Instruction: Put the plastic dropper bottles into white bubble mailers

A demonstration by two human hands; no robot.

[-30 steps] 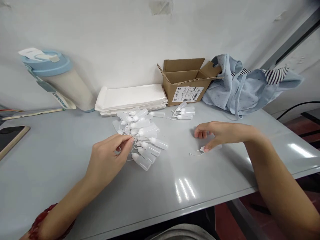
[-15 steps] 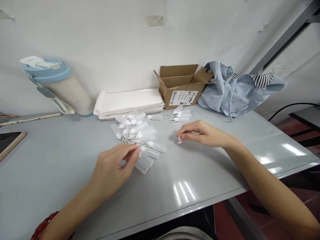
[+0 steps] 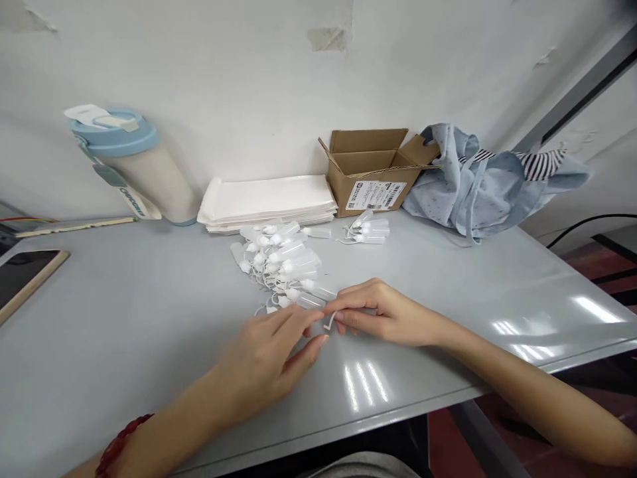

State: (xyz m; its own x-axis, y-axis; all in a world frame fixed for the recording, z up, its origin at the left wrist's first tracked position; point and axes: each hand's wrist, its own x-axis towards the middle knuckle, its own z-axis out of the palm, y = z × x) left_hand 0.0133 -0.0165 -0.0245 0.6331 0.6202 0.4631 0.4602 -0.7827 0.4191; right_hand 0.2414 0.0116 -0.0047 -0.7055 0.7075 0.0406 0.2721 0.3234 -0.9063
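Observation:
My two hands meet near the middle of the grey table [image 3: 149,318], just in front of a pile of small clear plastic bottles with white caps [image 3: 281,262]. My right hand [image 3: 381,313] pinches a small white cap piece with a thin tether [image 3: 330,321] between thumb and fingers. My left hand [image 3: 276,355] reaches in from the left, slightly blurred. Its thumb and fingers close toward that piece, their tips almost touching the right hand. What the left fingers hold is hidden. A red bracelet [image 3: 119,443] is on my left wrist.
A second small bunch of bottles [image 3: 367,230] lies by an open cardboard box [image 3: 371,169] at the wall. A stack of white sheets [image 3: 266,199], a blue-lidded tumbler [image 3: 137,166], a blue cloth bag [image 3: 478,179] and a phone [image 3: 22,279] stand around.
My right hand carried the white cap piece from the right side in to the table's middle. My left hand left the pile and moved right to meet it.

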